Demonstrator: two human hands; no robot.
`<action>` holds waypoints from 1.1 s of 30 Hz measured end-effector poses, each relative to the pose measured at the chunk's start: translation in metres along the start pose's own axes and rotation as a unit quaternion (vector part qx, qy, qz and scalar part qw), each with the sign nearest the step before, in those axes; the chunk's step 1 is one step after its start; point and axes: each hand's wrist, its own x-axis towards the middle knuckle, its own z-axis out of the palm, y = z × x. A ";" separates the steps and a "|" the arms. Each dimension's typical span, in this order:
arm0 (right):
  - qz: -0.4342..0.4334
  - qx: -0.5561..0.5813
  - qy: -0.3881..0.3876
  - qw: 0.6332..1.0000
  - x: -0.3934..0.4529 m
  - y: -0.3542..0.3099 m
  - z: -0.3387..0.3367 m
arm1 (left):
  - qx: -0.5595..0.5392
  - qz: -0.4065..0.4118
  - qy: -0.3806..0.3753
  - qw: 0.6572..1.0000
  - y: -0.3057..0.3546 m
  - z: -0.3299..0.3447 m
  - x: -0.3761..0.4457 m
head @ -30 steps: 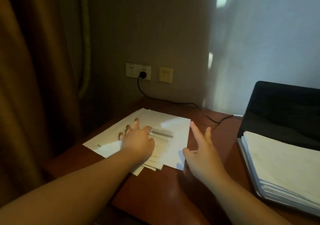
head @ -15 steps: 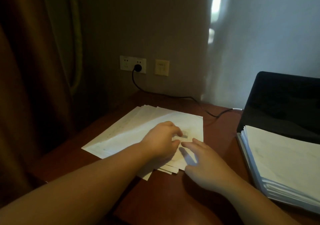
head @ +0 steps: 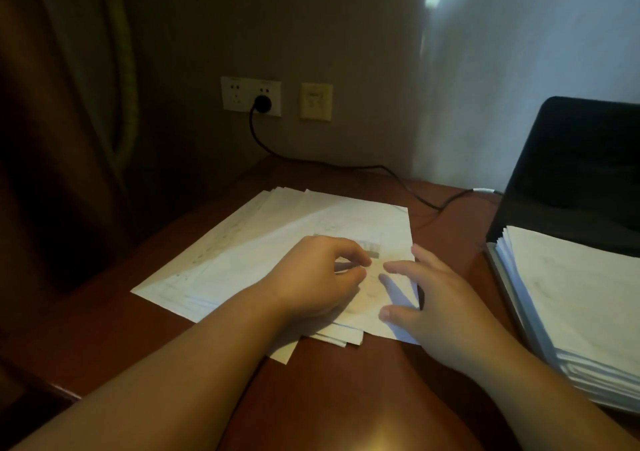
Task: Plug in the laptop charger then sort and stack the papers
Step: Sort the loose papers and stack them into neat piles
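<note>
A loose spread of white papers [head: 277, 242] lies fanned out on the brown desk [head: 346, 398]. My left hand [head: 318, 277] rests on them near the middle, with curled fingers and thumb pinching the top sheet [head: 367, 228]. My right hand [head: 426, 294] lies over the sheets' right edge, fingers spread and straight, touching the paper. The black charger plug [head: 264, 103] sits in the white wall socket [head: 239, 97]. Its cable [head: 346, 166] runs across the desk to the black laptop [head: 571, 173].
A thick, tidy stack of white papers [head: 571, 294] lies on the laptop's base at the right. A yellowish wall plate [head: 316, 101] is beside the socket. A dark curtain [head: 52, 138] hangs at the left, past the desk's edge.
My left hand slid right across the papers and curled its fingers. My right hand came down onto the sheets' right edge. The papers are fanned out more widely.
</note>
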 end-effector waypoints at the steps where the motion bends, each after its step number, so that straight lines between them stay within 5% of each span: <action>1: 0.003 0.000 0.007 1.000 0.001 0.001 0.002 | -0.007 0.001 -0.004 1.000 0.001 -0.002 -0.001; 18: -0.031 0.064 0.174 0.982 0.005 -0.008 0.017 | 0.086 0.081 -0.150 0.982 0.005 -0.013 -0.011; 23: -0.007 0.213 0.249 0.945 0.009 -0.007 0.012 | 0.128 0.092 -0.155 0.975 0.010 -0.015 -0.010; 28: 0.101 0.380 0.250 0.885 0.010 -0.005 0.003 | 0.147 0.113 -0.150 0.971 0.011 -0.017 -0.010; 33: 0.116 0.554 0.190 0.802 0.007 -0.008 -0.005 | 0.103 0.129 -0.095 0.982 0.012 -0.018 -0.013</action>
